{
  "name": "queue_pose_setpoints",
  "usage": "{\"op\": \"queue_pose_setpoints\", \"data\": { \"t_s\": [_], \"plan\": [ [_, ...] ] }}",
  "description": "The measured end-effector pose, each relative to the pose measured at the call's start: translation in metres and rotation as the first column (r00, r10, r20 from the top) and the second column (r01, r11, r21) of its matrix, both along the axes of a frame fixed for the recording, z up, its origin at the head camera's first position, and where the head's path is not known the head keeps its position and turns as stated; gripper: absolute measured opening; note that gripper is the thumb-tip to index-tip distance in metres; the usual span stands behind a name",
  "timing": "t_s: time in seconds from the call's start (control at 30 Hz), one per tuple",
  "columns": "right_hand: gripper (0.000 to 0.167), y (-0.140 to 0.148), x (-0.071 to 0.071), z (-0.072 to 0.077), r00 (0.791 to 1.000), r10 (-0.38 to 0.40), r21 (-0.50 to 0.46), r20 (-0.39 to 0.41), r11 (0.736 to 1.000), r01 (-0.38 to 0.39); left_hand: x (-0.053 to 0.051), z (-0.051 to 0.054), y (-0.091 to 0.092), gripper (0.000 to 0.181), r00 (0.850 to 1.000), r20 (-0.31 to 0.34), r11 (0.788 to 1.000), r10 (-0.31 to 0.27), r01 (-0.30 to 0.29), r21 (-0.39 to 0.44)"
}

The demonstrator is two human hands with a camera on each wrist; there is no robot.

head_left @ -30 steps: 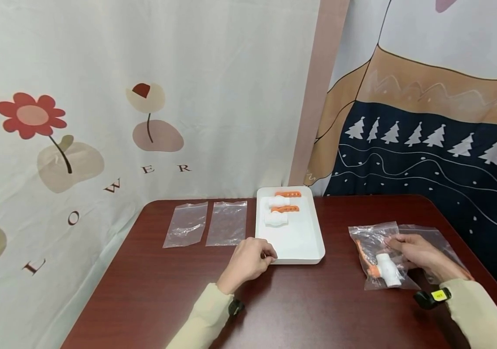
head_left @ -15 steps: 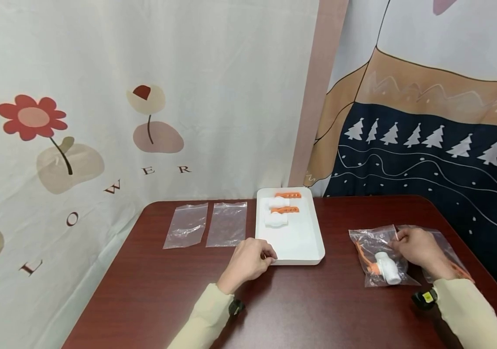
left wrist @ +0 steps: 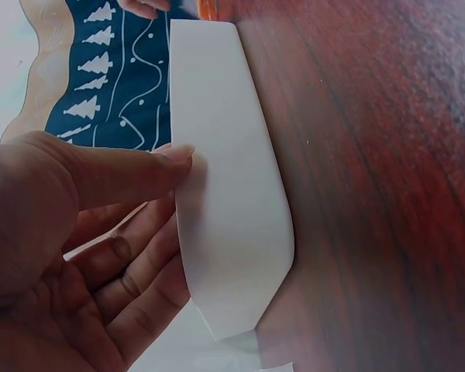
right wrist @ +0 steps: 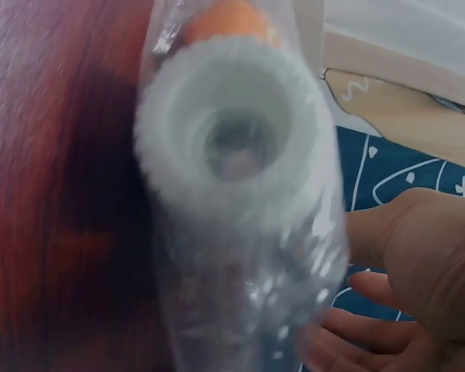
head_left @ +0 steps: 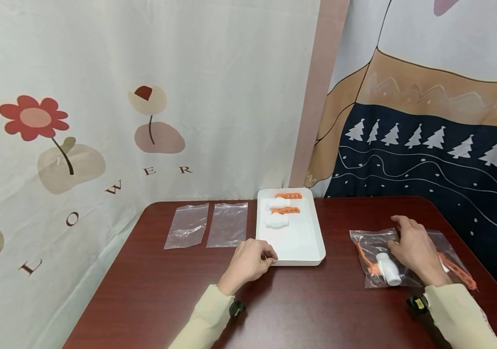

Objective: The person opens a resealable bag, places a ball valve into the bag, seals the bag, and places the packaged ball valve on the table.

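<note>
At the near left corner of the white tray (head_left: 292,247), my left hand (head_left: 248,261) pinches the rim. The left wrist view shows its thumb (left wrist: 139,174) against the tray's outer wall, the fingers behind the rim. My right hand (head_left: 416,249) hovers over the right side, fingers apart, holding nothing. Beside it lies a clear zip bag (head_left: 372,237) with a white pipe fitting (head_left: 389,269) and an orange handle (head_left: 363,256) inside. The fitting's round opening (right wrist: 236,147) shows through the plastic in the right wrist view. Partly under the right hand, another bag (head_left: 444,245) contains an orange strip (head_left: 459,272).
Inside the tray, toward its far end, lie two white fittings (head_left: 277,220) and two orange perforated strips (head_left: 289,196). Two flat clear bags, a left one (head_left: 187,225) and a right one (head_left: 227,225), lie left of the tray. A printed curtain (head_left: 231,97) hangs behind the table.
My right hand has let go of the clear bag's upper edge, and its fingers have spread. The bag with the white fitting has settled flatter on the table. My left hand stays on the tray.
</note>
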State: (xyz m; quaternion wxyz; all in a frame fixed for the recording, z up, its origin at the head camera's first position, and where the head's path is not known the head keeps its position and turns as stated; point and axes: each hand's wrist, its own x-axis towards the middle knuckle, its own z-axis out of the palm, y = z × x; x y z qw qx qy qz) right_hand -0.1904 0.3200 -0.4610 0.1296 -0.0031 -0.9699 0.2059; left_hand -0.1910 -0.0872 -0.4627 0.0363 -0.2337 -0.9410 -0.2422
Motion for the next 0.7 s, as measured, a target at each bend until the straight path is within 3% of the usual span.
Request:
{"op": "queue_pose_setpoints", "data": {
  "t_s": [0.2, 0.37, 0.7],
  "plan": [
    [0.060, -0.016, 0.003, 0.003, 0.995, 0.069, -0.032, -0.068, 0.997, -0.071, 0.001, 0.000, 0.000, 0.010, 1.000, -0.007, 1.000, 0.003, -0.003, -0.012],
    [0.061, -0.035, 0.008, 0.008, 0.985, 0.167, -0.051, -0.052, 0.984, -0.169, 0.001, -0.001, 0.000, 0.010, 1.000, -0.006, 1.000, 0.005, -0.005, -0.007],
    [0.049, -0.079, 0.015, 0.013, 0.930, 0.359, -0.074, -0.076, 0.928, -0.364, 0.004, 0.000, 0.000, 0.010, 1.000, -0.023, 1.000, -0.007, 0.007, 0.001]
  ]
}}
